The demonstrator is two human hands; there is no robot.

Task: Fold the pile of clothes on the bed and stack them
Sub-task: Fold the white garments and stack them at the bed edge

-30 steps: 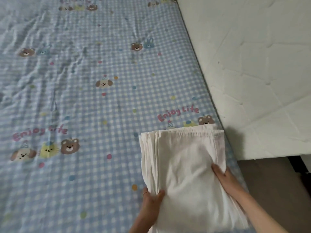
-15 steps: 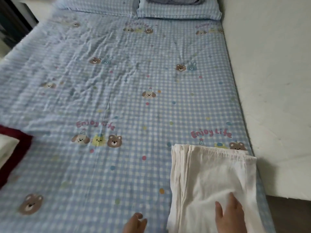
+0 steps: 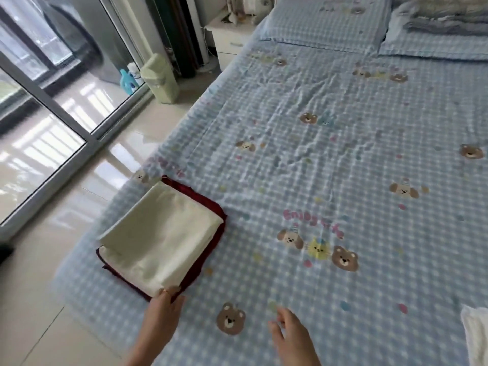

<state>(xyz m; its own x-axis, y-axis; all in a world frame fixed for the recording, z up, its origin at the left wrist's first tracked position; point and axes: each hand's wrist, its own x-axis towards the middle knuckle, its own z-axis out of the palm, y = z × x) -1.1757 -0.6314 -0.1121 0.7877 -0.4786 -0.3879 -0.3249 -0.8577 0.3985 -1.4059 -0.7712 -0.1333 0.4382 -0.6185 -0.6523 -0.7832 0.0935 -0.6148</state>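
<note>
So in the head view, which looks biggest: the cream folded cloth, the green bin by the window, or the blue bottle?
1. cream folded cloth
2. green bin
3. blue bottle
The cloth lies much nearer the camera, so its lead is unsure.

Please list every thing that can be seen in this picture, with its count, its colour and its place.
cream folded cloth: one, cream, on the dark red cloth near the bed's left edge
dark red folded cloth: one, dark red, under the cream one
white folded cloth: one, white, at the right edge, partly cut off
bed sheet: one, blue check with animal prints
pillows: two, blue check, at the head
bin: one, pale green, on the floor
bottle: one, blue, beside the bin
left hand: touches the stack's near corner
right hand: open above the sheet
</note>
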